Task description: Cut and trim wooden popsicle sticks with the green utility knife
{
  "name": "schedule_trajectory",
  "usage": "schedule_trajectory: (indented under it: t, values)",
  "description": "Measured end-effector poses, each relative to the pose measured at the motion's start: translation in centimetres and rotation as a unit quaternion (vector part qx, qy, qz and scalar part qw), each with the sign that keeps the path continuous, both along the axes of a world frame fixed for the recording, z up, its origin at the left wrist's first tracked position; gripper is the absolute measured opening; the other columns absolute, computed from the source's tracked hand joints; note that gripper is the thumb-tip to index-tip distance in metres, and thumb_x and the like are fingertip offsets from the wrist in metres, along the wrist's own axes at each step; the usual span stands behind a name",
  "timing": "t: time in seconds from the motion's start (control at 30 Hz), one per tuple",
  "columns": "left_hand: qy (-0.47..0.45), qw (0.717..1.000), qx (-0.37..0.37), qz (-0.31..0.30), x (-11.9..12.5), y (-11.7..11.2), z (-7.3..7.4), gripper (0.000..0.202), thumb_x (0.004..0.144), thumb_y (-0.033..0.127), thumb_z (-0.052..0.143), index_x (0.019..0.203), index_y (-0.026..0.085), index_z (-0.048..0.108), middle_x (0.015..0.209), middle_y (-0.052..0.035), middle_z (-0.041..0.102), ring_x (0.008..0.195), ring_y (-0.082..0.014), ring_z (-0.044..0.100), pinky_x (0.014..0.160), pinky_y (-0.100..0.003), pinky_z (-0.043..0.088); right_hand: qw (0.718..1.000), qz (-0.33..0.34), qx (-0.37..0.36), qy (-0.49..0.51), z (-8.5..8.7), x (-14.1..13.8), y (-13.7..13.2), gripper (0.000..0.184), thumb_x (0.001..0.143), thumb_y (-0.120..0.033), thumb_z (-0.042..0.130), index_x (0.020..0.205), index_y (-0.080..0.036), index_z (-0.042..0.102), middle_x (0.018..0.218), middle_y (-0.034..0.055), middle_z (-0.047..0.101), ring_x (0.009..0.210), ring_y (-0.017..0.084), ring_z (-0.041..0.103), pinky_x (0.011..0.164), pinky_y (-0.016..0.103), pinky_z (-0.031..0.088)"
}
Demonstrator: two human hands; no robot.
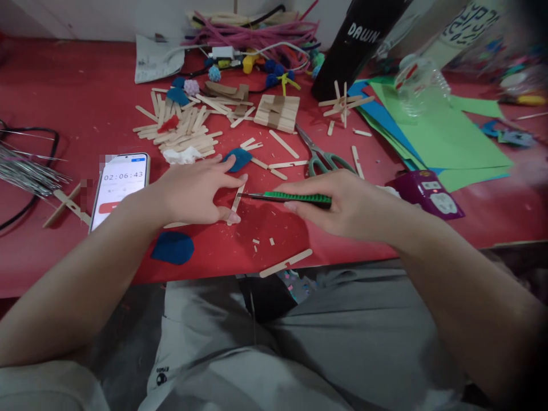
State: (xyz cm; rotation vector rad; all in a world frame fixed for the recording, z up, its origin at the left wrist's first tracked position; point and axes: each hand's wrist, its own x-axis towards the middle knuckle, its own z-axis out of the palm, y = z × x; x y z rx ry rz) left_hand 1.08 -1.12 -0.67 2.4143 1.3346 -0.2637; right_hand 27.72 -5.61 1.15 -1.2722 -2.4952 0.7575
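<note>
My right hand [342,202] is closed round a green-handled craft knife [295,197], its blade pointing left. The blade tip meets a short wooden craft stick [237,200] on the red table [214,251]. My left hand [192,191] pins that stick at both ends, with the index fingertip at its top and the thumb at its bottom. Its other fingers reach forward over a blue felt piece [238,160]. Below the hands lies a notched craft stick [286,263] near the table edge, with small wood chips [271,241] above it.
Grey-handled scissors [321,157] lie beyond my right hand. A pile of craft sticks [184,123] sits at the back. A phone [122,182] showing a timer is on the left, with wires [25,165] beside it. A black bottle [355,45] and green sheets [445,131] occupy the right.
</note>
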Motion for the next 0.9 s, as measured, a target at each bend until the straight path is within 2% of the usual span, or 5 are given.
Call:
schedule_trajectory:
  t: [0.13, 0.37, 0.6, 0.77, 0.9]
  values:
    - [-0.002, 1.0, 0.004, 0.009, 0.0, -0.1, -0.2, 0.081, 0.074, 0.074, 0.068, 0.148, 0.048, 0.048, 0.172, 0.0085, 0.013, 0.155, -0.0401, 0.022, 0.123, -0.056, 0.027, 1.0, -0.019, 0.018, -0.006, 0.3, 0.0, -0.5, 0.036, 0.096, -0.034, 0.055, 0.124, -0.026, 0.075, 0.107, 0.0027, 0.08, 0.083, 0.021, 0.072, 0.08, 0.034, 0.054]
    - [0.01, 1.0, 0.007, 0.02, 0.8, -0.6, 0.0, 0.082, 0.075, 0.078, 0.064, 0.147, 0.041, 0.051, 0.172, 0.0049, 0.018, 0.154, -0.041, 0.024, 0.123, -0.055, 0.026, 0.996, -0.088, -0.008, -0.009, 1.0, 0.6, -0.7, 0.034, 0.095, -0.04, 0.056, 0.117, -0.027, 0.078, 0.077, -0.0032, 0.074, 0.063, 0.016, 0.061, 0.056, 0.027, 0.044]
    - [0.005, 1.0, 0.013, 0.021, 1.3, -1.0, 0.1, 0.085, 0.074, 0.084, 0.059, 0.145, 0.038, 0.052, 0.17, 0.0033, 0.025, 0.154, -0.0397, 0.024, 0.124, -0.052, 0.023, 0.994, -0.093, -0.047, -0.012, 1.0, 0.4, -0.9, 0.032, 0.094, -0.039, 0.055, 0.111, -0.027, 0.08, 0.071, -0.0031, 0.07, 0.057, 0.014, 0.055, 0.053, 0.027, 0.04]
    - [0.003, 1.0, 0.02, 0.007, 1.1, -0.7, 0.1, 0.085, 0.071, 0.088, 0.057, 0.136, 0.034, 0.059, 0.169, 0.0002, 0.028, 0.152, -0.0399, 0.029, 0.12, -0.051, 0.031, 0.994, -0.097, -0.021, -0.035, 0.7, 0.9, -0.9, 0.03, 0.094, -0.036, 0.056, 0.111, -0.028, 0.079, 0.064, -0.0041, 0.065, 0.053, 0.012, 0.05, 0.051, 0.027, 0.035]
    - [-0.013, 0.999, 0.028, -0.015, 0.6, -0.4, 0.0, 0.07, 0.08, 0.078, 0.056, 0.129, 0.029, 0.062, 0.162, -0.0028, 0.041, 0.149, -0.0375, 0.036, 0.115, -0.047, 0.037, 0.994, -0.104, -0.013, -0.042, 0.8, 1.4, -0.9, 0.031, 0.094, -0.037, 0.056, 0.112, -0.026, 0.079, 0.061, -0.005, 0.061, 0.047, 0.009, 0.041, 0.047, 0.026, 0.026]
